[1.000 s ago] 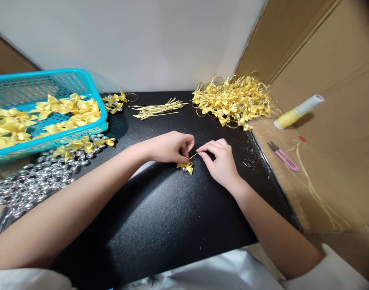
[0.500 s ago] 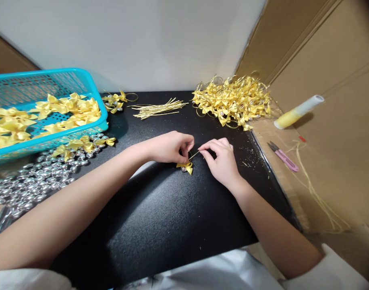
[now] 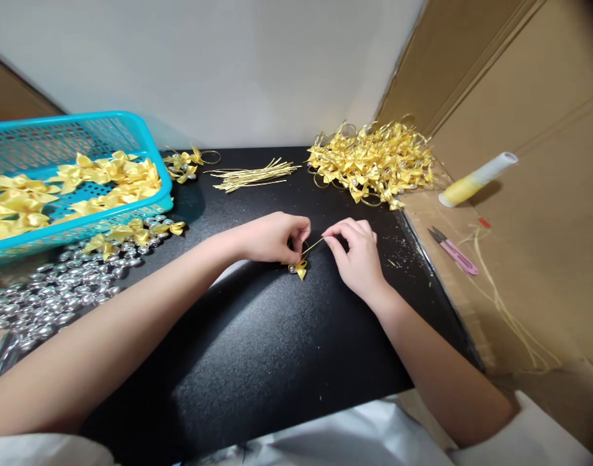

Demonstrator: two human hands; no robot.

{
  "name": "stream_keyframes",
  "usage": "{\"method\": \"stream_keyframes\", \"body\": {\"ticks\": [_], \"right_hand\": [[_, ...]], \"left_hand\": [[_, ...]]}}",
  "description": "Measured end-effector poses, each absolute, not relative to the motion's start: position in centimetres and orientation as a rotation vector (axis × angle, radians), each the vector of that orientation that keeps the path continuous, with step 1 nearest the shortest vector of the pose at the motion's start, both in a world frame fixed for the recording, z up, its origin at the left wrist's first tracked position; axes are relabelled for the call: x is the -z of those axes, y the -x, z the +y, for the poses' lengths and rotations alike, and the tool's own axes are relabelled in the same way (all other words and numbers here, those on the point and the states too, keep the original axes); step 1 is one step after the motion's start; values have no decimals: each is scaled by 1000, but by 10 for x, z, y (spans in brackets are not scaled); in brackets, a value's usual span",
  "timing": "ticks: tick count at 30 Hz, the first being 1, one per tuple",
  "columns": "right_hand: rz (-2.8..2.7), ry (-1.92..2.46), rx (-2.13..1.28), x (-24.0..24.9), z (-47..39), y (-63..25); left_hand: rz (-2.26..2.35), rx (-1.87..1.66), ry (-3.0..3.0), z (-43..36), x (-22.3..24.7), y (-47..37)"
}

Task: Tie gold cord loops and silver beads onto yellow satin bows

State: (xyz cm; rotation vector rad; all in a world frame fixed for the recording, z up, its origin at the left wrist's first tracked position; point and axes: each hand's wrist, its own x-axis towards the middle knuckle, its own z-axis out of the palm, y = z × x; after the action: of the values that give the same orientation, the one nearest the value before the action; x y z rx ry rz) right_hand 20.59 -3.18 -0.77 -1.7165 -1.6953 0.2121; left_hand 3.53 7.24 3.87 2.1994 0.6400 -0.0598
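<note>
Over the middle of the black table, my left hand (image 3: 279,238) is closed in a pinch on a small yellow ribbon bow (image 3: 301,270) with a silver bead (image 3: 292,269) beside it. The bow hangs just below the fingertips, partly hidden by them. A thin gold cord (image 3: 314,246) runs from there, slanting up to the right. My right hand (image 3: 353,254) pinches the cord's far end between thumb and forefinger, and the cord looks straight between both hands.
A turquoise basket (image 3: 158,188) of yellow bows stands left, with silver beads (image 3: 58,291) before it. Cut gold cords (image 3: 257,175) lie at the back, beside a heap of finished-looking bows (image 3: 374,162). Pink-handled snips (image 3: 454,251) and a tube (image 3: 478,180) are at right.
My right hand has drawn slightly away to the upper right, and a longer stretch of cord shows. The bow has shifted slightly left and closer under my left fingers.
</note>
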Motion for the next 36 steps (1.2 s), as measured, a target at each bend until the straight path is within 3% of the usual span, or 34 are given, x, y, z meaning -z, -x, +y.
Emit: {"method": "stream_keyframes", "body": {"ticks": [19,36], "right_hand": [[-1639,1758,-160,6,-31,-210],[-1592,1635,-23,0,-36,-209]], "left_hand": [[653,-64,-2147,72,-32,-30],[737,-475,-1833,53,-7,-26]]}}
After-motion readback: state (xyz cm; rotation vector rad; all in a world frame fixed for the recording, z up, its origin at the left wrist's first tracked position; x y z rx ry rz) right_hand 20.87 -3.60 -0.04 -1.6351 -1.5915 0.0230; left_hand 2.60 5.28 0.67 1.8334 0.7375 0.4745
